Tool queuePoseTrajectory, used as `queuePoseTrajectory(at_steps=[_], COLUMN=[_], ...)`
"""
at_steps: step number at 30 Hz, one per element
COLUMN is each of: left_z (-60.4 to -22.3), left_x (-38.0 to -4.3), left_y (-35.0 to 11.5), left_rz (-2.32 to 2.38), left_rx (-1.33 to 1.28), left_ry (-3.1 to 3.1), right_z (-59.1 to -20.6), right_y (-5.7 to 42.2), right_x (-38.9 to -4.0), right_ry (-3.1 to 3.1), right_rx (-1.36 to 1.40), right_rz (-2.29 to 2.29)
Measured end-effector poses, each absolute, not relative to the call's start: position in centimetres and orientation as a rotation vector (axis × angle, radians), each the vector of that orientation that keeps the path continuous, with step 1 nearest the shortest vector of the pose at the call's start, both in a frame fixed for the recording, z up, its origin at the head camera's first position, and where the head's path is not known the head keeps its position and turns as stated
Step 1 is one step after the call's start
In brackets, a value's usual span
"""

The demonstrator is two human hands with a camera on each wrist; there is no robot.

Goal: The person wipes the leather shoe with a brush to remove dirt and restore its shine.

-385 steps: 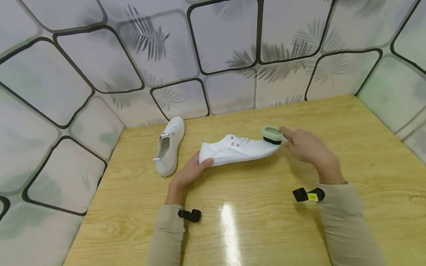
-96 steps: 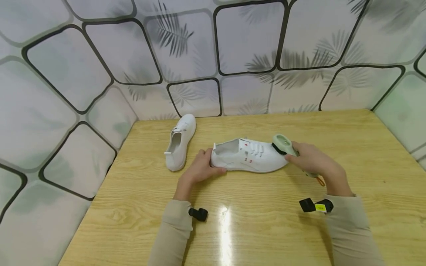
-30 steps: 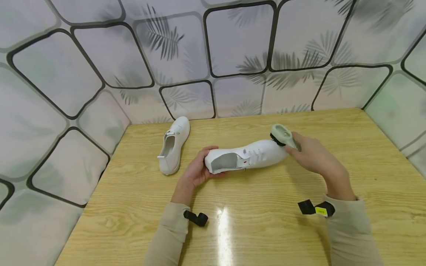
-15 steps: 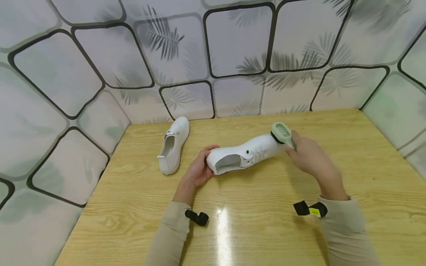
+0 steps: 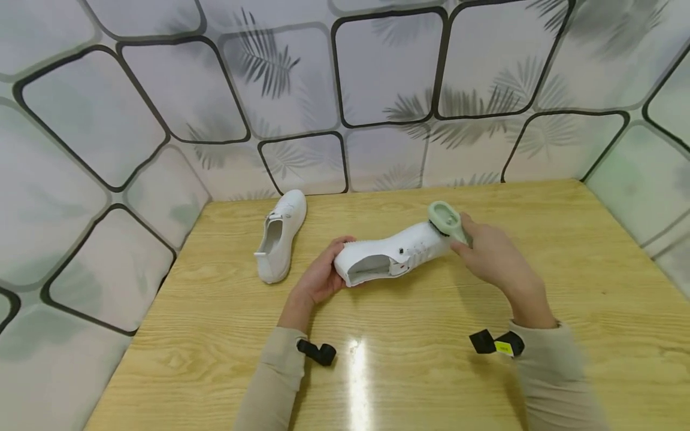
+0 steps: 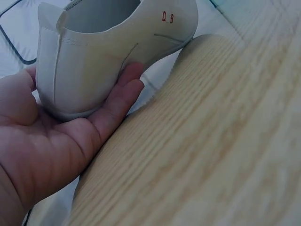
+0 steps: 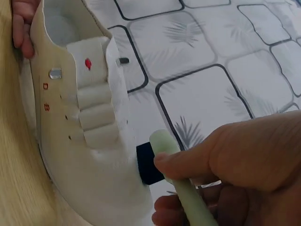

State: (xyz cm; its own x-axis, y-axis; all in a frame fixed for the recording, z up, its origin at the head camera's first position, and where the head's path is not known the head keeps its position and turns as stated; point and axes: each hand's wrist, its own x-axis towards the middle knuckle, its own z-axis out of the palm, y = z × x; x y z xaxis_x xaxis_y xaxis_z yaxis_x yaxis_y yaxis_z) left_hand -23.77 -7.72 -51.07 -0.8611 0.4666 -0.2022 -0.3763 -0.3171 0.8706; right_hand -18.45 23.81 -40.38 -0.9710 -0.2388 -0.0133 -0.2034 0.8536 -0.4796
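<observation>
My left hand (image 5: pixel 320 276) grips a white shoe (image 5: pixel 385 254) by its heel, fingers and thumb around the back of it. The shoe is tilted on its side with its opening toward me and its toe pointing right. In the left wrist view the heel (image 6: pixel 75 70) lies in the palm. My right hand (image 5: pixel 496 251) holds a pale green brush (image 5: pixel 446 218) by its handle, thumb along it. Its dark bristles (image 7: pixel 146 164) press against the side of the shoe's toe in the right wrist view. Red letters mark the shoe's side.
A second white shoe (image 5: pixel 280 236) stands upright at the back left of the wooden table (image 5: pixel 420 359), toe toward the wall. A patterned wall covering (image 5: pixel 388 66) closes off the back and sides. Both sleeves carry a small black wrist camera (image 5: pixel 317 352).
The shoe has been rolled from upright onto its side, opening toward me. Over the last half second the brush shifts slightly left along the toe, and the toe dips a little.
</observation>
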Motion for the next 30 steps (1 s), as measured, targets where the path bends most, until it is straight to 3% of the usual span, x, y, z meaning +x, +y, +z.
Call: queuePoseTrajectory(at_steps=[4, 10, 17, 24, 30], left_z=[-51.3, -51.7, -51.5, -51.4, -51.2], left_x=[-23.8, -23.7, -23.6, -23.7, -23.6], left_y=[-7.5, -7.4, -7.8, -7.8, -7.8], left_rz=[2.169, 2.135, 2.161, 2.157, 2.187], left_rx=[0.155, 0.167, 0.133, 0.123, 0.126], left_ry=[1.433, 1.408, 1.437, 1.460, 1.471], right_z=[-40.4, -40.6, -40.8, -40.6, -40.4], right_y=[23.6, 25.3, 22.6, 23.5, 21.0], right_x=[-18.0, -17.1, -18.0, -18.1, -17.8], right_ry=[2.885, 2.874, 2.900, 2.908, 2.887], right_rx=[-0.439, -0.339, -0.423, -0.292, -0.425], right_rz=[-0.823, -0.787, -0.779, -0.719, -0.729])
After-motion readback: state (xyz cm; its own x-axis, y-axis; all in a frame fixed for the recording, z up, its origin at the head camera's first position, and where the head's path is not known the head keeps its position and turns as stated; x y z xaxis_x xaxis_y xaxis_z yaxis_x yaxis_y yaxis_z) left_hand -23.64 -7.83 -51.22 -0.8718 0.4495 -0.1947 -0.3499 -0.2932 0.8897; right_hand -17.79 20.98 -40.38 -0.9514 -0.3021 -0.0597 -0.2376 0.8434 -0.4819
